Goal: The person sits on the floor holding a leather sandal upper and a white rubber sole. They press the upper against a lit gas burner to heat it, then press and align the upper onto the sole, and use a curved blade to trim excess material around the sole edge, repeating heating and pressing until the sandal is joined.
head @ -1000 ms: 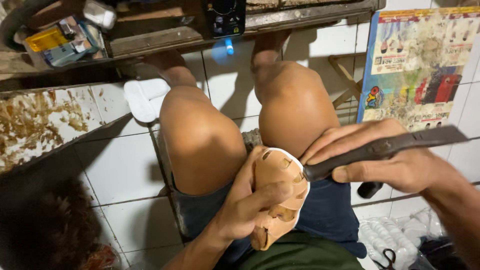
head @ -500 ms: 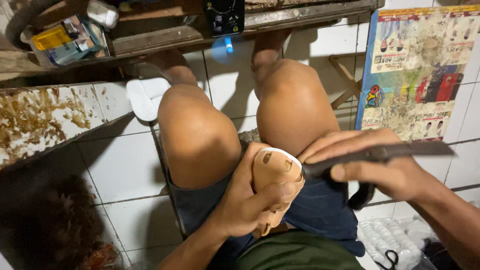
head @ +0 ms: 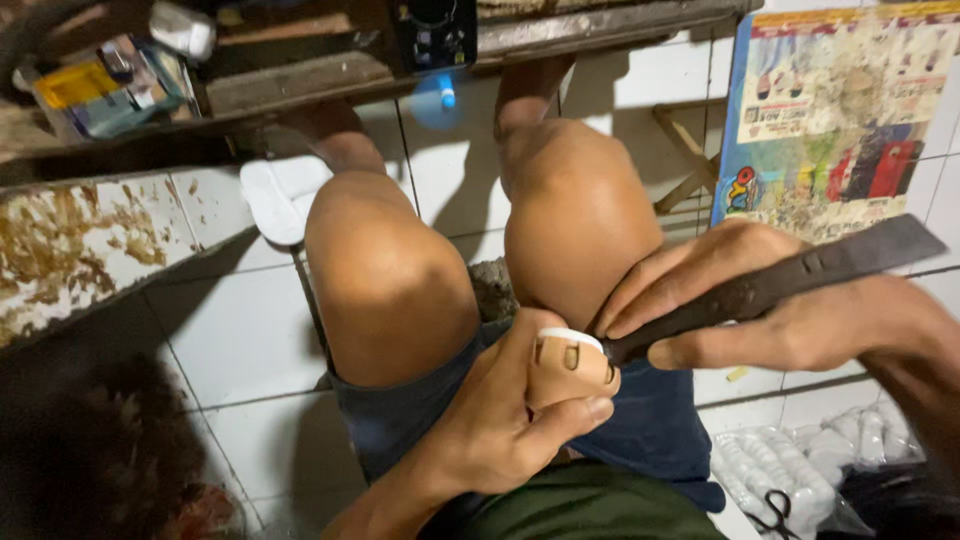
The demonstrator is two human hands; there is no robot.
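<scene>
Resting on the lap between the knees, tan shoe sole (head: 566, 368), wrapped by left hand (head: 500, 420), grip closed around its lower part, thumb across the front. Touching its top edge, dark flat rasp (head: 770, 285), clasped tight by right hand (head: 770, 300). Behind, white tiled floor (head: 250, 330), colourful poster (head: 840, 120).

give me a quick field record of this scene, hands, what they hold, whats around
left hand: grips a tan shoe last over the lap
right hand: holds a long dark flat tool, its tip at the last's top
posture: seated, bare knees apart
floor: white tiles
right side: printed poster, scissors on the floor
top: cluttered wooden shelf
</scene>
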